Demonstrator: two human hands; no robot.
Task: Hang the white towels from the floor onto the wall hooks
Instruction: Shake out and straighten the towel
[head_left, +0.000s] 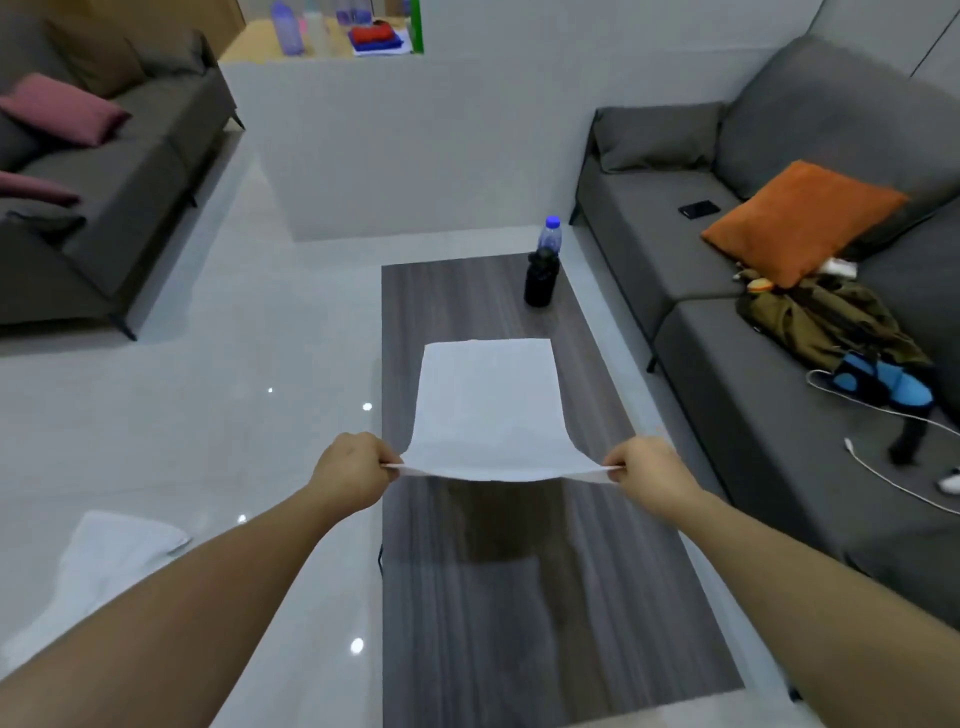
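A white towel (488, 405) is stretched out over the dark wooden coffee table (519, 597). Its far end lies on the tabletop and its near edge is lifted above it. My left hand (350, 473) pinches the near left corner. My right hand (649, 470) pinches the near right corner. A second white towel (104, 566) lies crumpled on the glossy floor at the lower left, partly hidden by my left forearm. No wall hooks are in view.
A black bottle (540, 278) and a clear bottle with a blue cap (549, 236) stand at the table's far end. A grey sofa (727, 312) with an orange cushion (802, 221), clothes and cables lies right. Another grey sofa (104, 197) stands at the left.
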